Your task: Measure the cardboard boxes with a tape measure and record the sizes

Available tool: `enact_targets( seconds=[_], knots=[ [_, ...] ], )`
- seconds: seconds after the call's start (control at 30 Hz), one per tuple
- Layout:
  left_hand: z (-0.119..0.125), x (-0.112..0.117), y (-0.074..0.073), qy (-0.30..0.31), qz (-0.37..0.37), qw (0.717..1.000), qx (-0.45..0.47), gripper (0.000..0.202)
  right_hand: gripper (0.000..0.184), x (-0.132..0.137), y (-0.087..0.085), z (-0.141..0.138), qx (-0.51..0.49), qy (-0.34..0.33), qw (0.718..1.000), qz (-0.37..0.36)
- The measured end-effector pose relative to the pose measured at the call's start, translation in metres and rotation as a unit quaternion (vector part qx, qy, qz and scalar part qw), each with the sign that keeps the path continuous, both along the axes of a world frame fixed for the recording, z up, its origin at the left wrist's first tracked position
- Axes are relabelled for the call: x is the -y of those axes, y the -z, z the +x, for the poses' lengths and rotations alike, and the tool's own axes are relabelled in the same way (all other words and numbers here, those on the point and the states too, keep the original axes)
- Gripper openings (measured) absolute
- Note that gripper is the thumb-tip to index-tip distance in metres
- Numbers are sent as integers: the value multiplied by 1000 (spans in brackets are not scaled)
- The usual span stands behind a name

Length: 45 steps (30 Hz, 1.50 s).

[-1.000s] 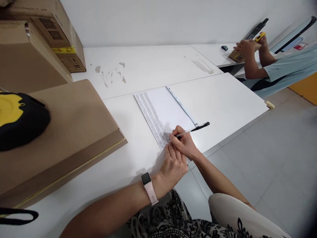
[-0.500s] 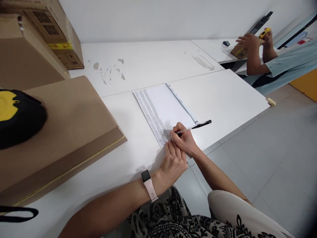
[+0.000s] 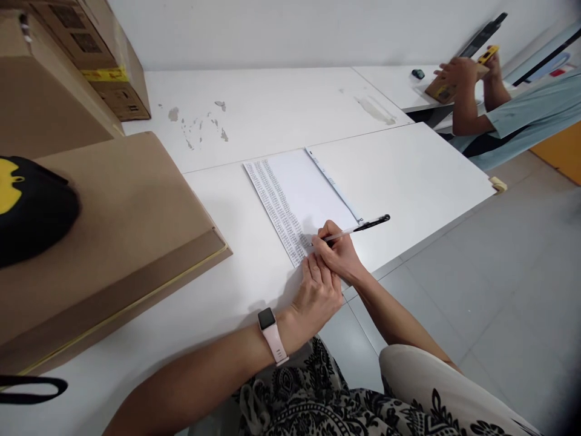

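The paper [image 3: 306, 181] is seen at twelve o'clock from the left hand [image 3: 318, 297], which is laid flat over its near end, fingers together, nothing grasped. If this hand were lifted, the paper could be turned by the push of the pen [image 3: 372, 222]. By the right hand [image 3: 338, 251], at one o'clock, the pen is pinched with closed fingers; wet ink could be smeared if brushed by either hand. On the box [image 3: 102, 51] at ten o'clock, dark printed squares are seen, but no word can be read. No brand can be made out on the watch [image 3: 266, 318]. The paper's dense rows are too small to be read.
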State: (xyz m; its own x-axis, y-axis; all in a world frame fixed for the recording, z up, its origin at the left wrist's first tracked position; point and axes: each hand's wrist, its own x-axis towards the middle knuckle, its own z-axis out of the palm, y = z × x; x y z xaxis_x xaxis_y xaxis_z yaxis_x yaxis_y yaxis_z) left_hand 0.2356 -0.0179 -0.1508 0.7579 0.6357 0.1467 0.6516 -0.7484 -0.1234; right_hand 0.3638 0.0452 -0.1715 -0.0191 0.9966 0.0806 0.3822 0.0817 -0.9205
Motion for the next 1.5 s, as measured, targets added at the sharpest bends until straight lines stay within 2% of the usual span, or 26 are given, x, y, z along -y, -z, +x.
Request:
enact_targets(
  seconds=[0.6, 0.83, 1.07, 1.5],
  knots=[
    [0, 0, 0, 1, 7, 1000, -6, 52, 21, -1, 3, 1, 2, 6, 1000, 14],
    [0, 0, 0, -2, -19, 1000, 11, 53, 22, 0, 1, -1, 5, 20, 1000, 13],
    [0, 0, 0, -3, -4, 1000, 3, 53, 21, -1, 1, -1, 12, 18, 1000, 14],
    [-1, -1, -2, 0, -26, 1000, 14, 54, 20, 0, 0, -1, 12, 24, 1000, 9]
  ],
)
